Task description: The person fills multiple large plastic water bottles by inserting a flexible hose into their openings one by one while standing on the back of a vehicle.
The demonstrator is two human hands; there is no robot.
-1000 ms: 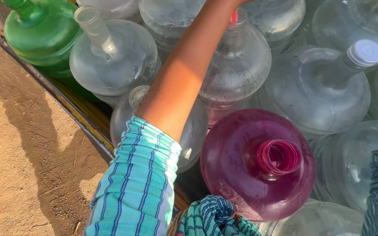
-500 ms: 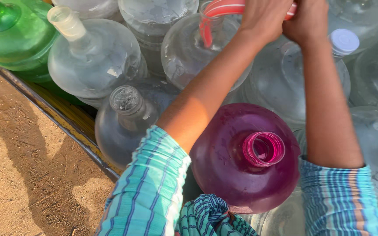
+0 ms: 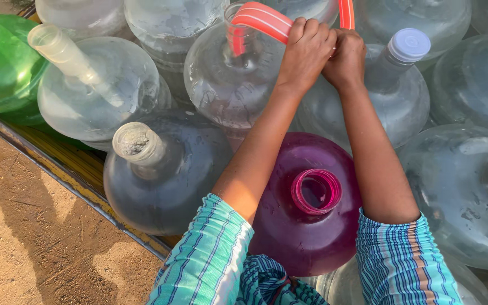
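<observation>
A red hose with white stripes [image 3: 264, 20] arches down into the open neck of a clear water jug [image 3: 230, 85]. My left hand [image 3: 307, 48] grips the hose just behind the jug's mouth. Pressed against it, my right hand [image 3: 345, 59] holds the same hose where it bends upward. Under my forearms stands a purple jug [image 3: 306, 237] with an open pink-rimmed neck.
Many clear jugs are packed tightly together: one with a dusty capped neck [image 3: 162, 175], one with a long tilted neck [image 3: 94, 85], one with a white cap [image 3: 408, 48]. A green jug [image 3: 1, 62] sits far left. A yellow cart edge [image 3: 80, 178] borders sandy ground [image 3: 24, 243].
The view has tilted up toward the jugs. Both my hands came together on the red hose, and its end now sits in the clear jug's neck.
</observation>
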